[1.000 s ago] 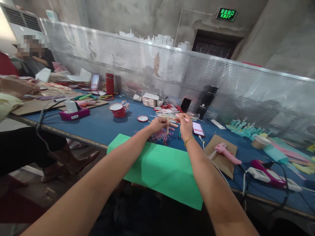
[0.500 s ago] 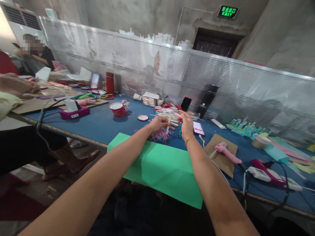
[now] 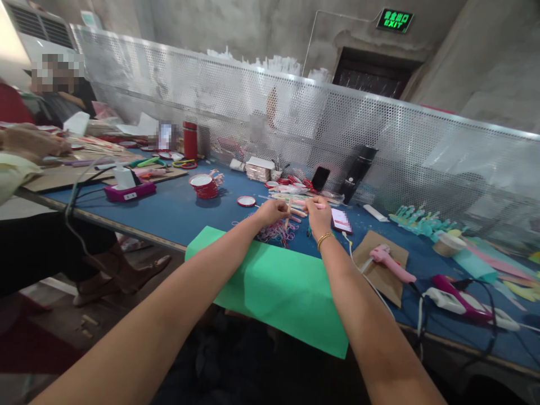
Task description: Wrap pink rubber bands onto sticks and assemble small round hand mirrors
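Between the thumb and fingers of my left hand (image 3: 272, 212) is a flat pale wooden stick (image 3: 287, 216), held roughly upright. My right hand (image 3: 319, 214) is closed just to the right, around a slim pink pen-like thing (image 3: 319, 206) mostly covered by the fingers. Its fingertips are close to the stick; I cannot tell whether they touch. Under my hands lies a tangle of pink and purple cords (image 3: 274, 232). A green sheet (image 3: 278, 287) hangs over the table edge below my forearms.
A stack of red-rimmed discs (image 3: 205, 187) and a single disc (image 3: 246, 201) are left of my hands. To the right are a lit phone (image 3: 341, 220), a pink glue gun (image 3: 390, 262) on cardboard and a purple power strip (image 3: 462, 298). A co-worker's hands (image 3: 34, 140) are far left.
My right hand has lowered slightly and turned, its fingers drawing in toward the wooden stick. The pink thing now shows less beyond the fingers. My left hand has stayed almost in place.
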`<action>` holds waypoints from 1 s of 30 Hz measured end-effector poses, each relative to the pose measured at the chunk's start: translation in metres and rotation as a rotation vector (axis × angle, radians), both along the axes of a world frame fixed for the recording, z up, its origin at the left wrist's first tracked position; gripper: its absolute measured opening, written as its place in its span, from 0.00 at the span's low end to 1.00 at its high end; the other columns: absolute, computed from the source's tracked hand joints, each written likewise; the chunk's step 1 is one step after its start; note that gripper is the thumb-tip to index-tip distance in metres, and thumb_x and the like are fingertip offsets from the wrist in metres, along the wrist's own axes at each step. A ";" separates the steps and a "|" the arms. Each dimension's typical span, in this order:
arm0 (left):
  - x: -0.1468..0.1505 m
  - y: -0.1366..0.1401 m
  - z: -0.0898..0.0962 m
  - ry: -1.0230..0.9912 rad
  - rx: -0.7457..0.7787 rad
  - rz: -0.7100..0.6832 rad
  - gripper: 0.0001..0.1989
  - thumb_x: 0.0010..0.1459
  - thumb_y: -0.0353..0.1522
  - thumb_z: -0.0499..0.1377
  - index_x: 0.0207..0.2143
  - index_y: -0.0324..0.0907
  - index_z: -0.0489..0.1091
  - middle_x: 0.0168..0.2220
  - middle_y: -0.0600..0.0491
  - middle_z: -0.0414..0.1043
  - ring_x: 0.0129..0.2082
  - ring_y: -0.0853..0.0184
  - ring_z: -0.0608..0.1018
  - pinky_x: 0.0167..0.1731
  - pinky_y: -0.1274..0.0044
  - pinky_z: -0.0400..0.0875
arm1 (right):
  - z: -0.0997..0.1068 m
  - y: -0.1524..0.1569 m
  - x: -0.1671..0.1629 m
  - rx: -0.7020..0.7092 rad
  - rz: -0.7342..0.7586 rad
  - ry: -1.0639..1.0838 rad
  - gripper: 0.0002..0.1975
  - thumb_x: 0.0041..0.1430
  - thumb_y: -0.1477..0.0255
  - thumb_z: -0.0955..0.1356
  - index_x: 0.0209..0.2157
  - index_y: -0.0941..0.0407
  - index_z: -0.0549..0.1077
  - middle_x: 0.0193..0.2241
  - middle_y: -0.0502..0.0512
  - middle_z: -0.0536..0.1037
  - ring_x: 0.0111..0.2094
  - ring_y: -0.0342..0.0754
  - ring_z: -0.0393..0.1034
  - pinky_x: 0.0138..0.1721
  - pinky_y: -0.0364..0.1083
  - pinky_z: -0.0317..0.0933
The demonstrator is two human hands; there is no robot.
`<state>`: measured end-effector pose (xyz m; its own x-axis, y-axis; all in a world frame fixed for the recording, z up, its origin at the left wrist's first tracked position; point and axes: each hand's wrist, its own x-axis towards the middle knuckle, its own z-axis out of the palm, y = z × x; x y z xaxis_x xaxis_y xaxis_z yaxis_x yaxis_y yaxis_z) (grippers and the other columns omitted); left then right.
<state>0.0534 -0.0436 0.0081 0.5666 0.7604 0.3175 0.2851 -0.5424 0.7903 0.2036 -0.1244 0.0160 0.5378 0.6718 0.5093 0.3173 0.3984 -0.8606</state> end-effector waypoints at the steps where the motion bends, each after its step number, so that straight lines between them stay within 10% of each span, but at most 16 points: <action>1: 0.000 -0.001 0.001 0.004 -0.004 0.002 0.12 0.43 0.34 0.64 0.19 0.39 0.64 0.18 0.61 0.60 0.20 0.75 0.60 0.22 0.79 0.52 | -0.001 0.000 0.000 -0.001 -0.008 -0.011 0.07 0.49 0.66 0.66 0.23 0.54 0.69 0.19 0.46 0.74 0.24 0.44 0.67 0.29 0.43 0.61; 30: 0.000 -0.002 0.001 -0.070 -0.012 -0.039 0.15 0.41 0.37 0.65 0.17 0.39 0.63 0.17 0.61 0.60 0.20 0.75 0.61 0.22 0.80 0.54 | 0.002 -0.001 -0.001 -0.003 0.002 -0.033 0.10 0.51 0.63 0.66 0.23 0.54 0.68 0.20 0.47 0.74 0.25 0.45 0.68 0.30 0.43 0.61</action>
<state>0.0532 -0.0456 0.0096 0.5727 0.7419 0.3488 0.2072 -0.5426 0.8140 0.2025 -0.1256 0.0178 0.5193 0.6748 0.5243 0.3445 0.3962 -0.8511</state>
